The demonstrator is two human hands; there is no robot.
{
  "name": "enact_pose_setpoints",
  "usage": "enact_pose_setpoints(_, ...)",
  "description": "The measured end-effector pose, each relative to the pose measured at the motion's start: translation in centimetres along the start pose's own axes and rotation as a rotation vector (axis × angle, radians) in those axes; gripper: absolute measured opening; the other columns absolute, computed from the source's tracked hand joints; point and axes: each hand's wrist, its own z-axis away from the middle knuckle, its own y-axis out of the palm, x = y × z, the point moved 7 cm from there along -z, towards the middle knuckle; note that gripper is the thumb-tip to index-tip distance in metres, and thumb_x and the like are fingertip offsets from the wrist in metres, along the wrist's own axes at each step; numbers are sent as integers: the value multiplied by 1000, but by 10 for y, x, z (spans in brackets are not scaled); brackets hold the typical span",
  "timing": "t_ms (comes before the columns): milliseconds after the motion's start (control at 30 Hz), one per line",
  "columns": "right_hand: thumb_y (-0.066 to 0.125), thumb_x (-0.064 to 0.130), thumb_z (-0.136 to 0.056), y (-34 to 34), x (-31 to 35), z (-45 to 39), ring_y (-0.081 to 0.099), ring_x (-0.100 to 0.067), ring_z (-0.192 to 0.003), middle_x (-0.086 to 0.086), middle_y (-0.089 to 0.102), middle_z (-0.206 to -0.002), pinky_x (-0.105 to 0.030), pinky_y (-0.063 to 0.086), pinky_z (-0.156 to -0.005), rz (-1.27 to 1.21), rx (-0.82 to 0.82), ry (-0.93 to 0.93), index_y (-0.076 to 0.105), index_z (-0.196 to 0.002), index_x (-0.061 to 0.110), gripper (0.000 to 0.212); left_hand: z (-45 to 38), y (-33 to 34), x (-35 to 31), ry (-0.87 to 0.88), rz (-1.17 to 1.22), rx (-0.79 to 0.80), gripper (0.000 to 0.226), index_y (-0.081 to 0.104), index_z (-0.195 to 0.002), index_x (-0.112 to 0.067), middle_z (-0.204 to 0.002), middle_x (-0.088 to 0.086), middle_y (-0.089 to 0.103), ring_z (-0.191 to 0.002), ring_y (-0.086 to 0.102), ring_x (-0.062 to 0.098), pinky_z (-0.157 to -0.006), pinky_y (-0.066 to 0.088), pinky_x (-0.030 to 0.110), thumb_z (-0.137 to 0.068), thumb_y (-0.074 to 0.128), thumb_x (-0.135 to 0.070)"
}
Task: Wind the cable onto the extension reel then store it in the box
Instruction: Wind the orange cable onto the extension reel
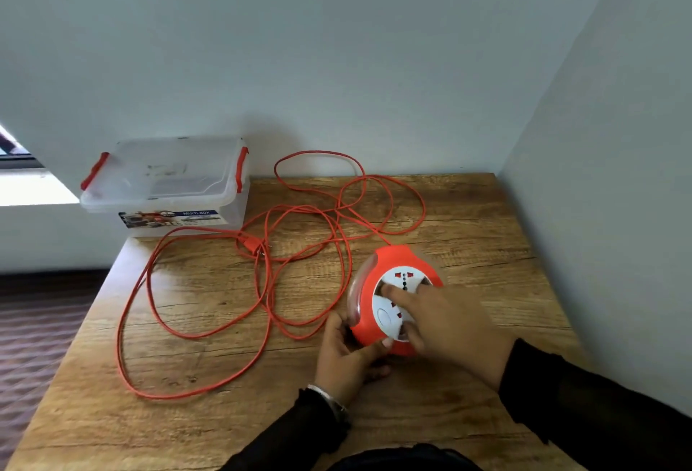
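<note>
A round orange extension reel [389, 264] with a white socket face sits on the wooden table [468, 231], right of centre. My left hand [346, 352] grips the reel's lower left rim. My right hand [445, 324] lies on the white face, its index finger and thumb pressed into the finger recesses. The orange cable [209, 332] sprawls in loose loops over the table to the left and behind the reel, its plug [251, 243] lying among them. A clear plastic box [168, 186] with red clips and its lid on stands at the table's far left corner.
Walls close the table in at the back and on the right. The table's left edge drops to a dark patterned floor [41, 324]. A cable loop reaches close to that left edge.
</note>
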Motion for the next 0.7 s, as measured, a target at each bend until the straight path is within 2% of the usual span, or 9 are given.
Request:
enact_pose_setpoints(133,41,29,-79,-3,-2,10,63,-27,-83,-7,60,-98,-32,36,-61,1,-81,-37,29,-128,46,53,-5,-2,-29,-7,-240,78,33,64,-93,-12,-90,9,70,-73,68,19,-50,55,28,-66,78,-23)
enact_pose_setpoints(167,38,28,-82,-5,-2,12,63,-28,-88,-10,59,-103,-34,41,-68,14,-94,-65,32,-127,46,49,-8,-2,-37,-3,-284,103,24,65,-88,-15,-85,7,68,-72,67,19,-50,54,27,-69,79,-18)
enact_pose_setpoints(233,46,25,-86,-5,-1,13,63,-32,-95,-19,57,-113,-41,45,-81,68,-49,-135,39,-125,44,43,-12,0,-45,-7,-339,145,24,64,-85,-17,-80,4,61,-75,66,27,-51,55,27,-71,78,-3)
enact_pose_setpoints(300,64,25,-77,-7,-2,16,68,-29,-80,-19,65,-100,-40,48,-73,162,-40,-163,50,-117,43,46,-11,5,-45,-22,-335,148,28,63,-85,-15,-76,0,56,-73,66,28,-53,57,30,-70,76,6)
enact_pose_setpoints(367,69,29,-69,-9,-6,20,67,-25,-70,-10,66,-84,-34,45,-64,147,-12,-121,49,-120,43,56,-9,8,-41,-29,-284,126,30,62,-81,-14,-74,1,58,-63,68,21,-52,58,30,-69,75,10)
enact_pose_setpoints(433,60,42,-73,-10,-12,22,66,-24,-75,-4,67,-87,-32,38,-62,78,-33,-27,36,-130,44,61,-7,13,-34,-45,-235,109,32,60,-87,-12,-70,0,65,-57,69,20,-50,57,28,-70,72,12)
enact_pose_setpoints(533,48,61,-76,-13,-26,22,66,-24,-86,0,70,-98,-31,44,-63,-83,-127,216,30,-136,42,65,-5,23,-23,-48,-159,75,36,55,-97,-9,-79,5,67,-62,68,25,-52,56,29,-73,68,14)
enact_pose_setpoints(633,53,59,-77,-6,-38,25,64,-27,-97,0,69,-106,-33,48,-70,-265,-78,477,34,-137,39,66,-6,29,-19,-39,-136,38,35,56,-102,-6,-92,12,60,-70,66,26,-56,56,30,-75,68,12)
enact_pose_setpoints(700,63,47,-79,7,-43,29,62,-27,-103,-1,65,-116,-30,47,-73,-561,42,627,34,-140,30,70,-9,30,-19,-38,-145,30,29,58,-96,-8,-88,9,59,-68,67,24,-57,56,30,-75,68,11)
